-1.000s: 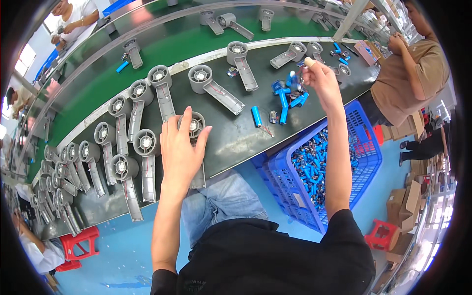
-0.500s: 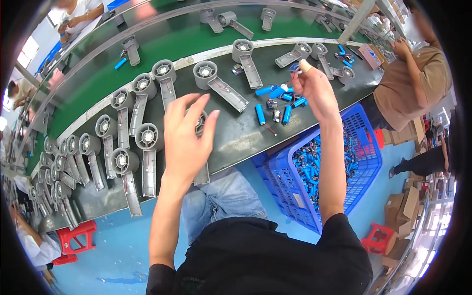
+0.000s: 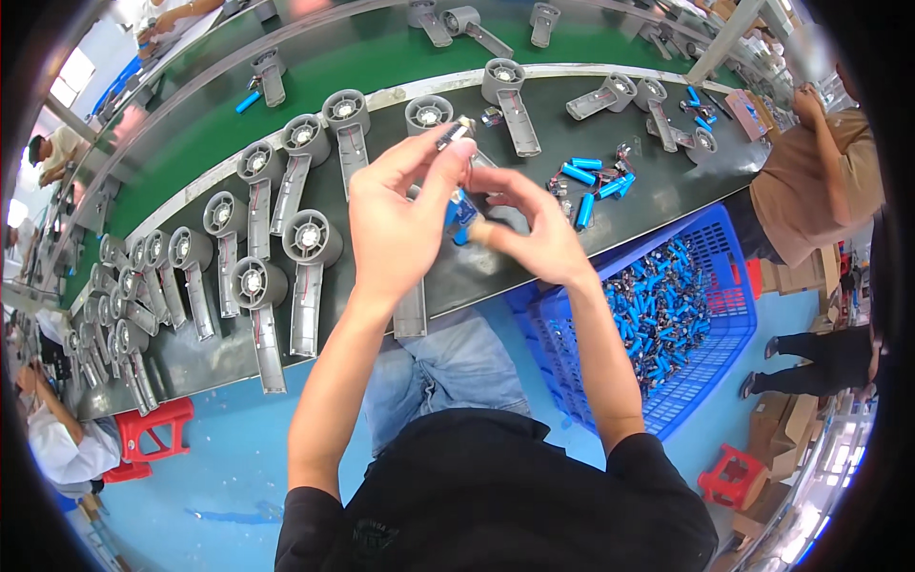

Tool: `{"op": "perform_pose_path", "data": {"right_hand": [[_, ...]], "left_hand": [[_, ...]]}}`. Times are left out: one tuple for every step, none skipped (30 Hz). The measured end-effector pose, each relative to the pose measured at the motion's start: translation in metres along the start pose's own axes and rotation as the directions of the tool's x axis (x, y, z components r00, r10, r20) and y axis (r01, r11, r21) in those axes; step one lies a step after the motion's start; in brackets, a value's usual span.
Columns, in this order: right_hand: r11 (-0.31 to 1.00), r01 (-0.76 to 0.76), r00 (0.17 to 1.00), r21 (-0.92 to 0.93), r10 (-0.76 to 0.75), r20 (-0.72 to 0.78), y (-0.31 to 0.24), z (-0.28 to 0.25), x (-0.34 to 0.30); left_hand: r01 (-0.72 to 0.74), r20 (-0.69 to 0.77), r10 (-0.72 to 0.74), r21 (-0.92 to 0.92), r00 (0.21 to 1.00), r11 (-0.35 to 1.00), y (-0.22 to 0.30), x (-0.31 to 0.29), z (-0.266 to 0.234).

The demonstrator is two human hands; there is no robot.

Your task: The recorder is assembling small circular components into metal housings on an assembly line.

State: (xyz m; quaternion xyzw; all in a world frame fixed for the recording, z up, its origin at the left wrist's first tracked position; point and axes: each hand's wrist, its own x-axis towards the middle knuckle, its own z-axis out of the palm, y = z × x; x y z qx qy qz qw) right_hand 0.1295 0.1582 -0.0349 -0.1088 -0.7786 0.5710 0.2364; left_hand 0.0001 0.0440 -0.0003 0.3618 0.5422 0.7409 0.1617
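Observation:
My left hand [image 3: 400, 214] pinches a small circuit board [image 3: 456, 133] between thumb and forefinger, above the bench. Close against it, my right hand [image 3: 538, 229] has its fingers curled round a blue battery cell [image 3: 459, 212]; the fingers partly hide the cell, and its wiring is too small to follow. Behind my hands stands a grey fan housing [image 3: 429, 112], its open handle mostly covered. Another housing's handle [image 3: 411, 310] shows below my left hand. To the right, several loose blue cells [image 3: 596, 181] with small boards lie on the dark bench.
Rows of grey fan housings [image 3: 312, 238] fill the bench's left side. A green conveyor belt [image 3: 362, 52] runs beyond. Right of my legs, a blue crate [image 3: 729, 319] holds many cells with boards. A co-worker [image 3: 810, 181] stands at the right; red stools [image 3: 157, 429] are on the floor.
My right hand has come left from the loose cells, bringing a blue cell to my left hand. My left hand, empty before, now pinches the small board. The view has shifted slightly.

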Motion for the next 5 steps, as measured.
{"op": "perform_pose_path", "data": {"right_hand": [[0.997,0.019,1.000,-0.080,-0.020,-0.014,0.005,0.006,0.000],[0.997,0.017,1.000,-0.073,-0.018,-0.017,0.009,0.009,-0.002],[0.998,-0.013,0.998,-0.059,0.009,-0.060,0.012,0.011,-0.003],[0.998,-0.042,0.994,-0.044,0.038,-0.102,0.014,0.015,-0.003],[0.995,-0.019,0.986,-0.095,0.003,-0.168,0.015,0.021,-0.004]], "left_hand": [[0.026,0.002,-0.025,-0.030,1.000,0.999,0.003,0.000,-0.002],[0.029,0.006,-0.029,-0.023,1.000,0.999,0.003,0.000,-0.003],[0.034,-0.023,-0.035,-0.059,0.999,0.998,0.003,0.000,-0.004],[0.037,-0.052,-0.042,-0.096,0.998,0.995,0.002,0.000,-0.005],[0.037,-0.050,-0.042,-0.091,0.998,0.995,0.002,0.001,-0.006]]}}
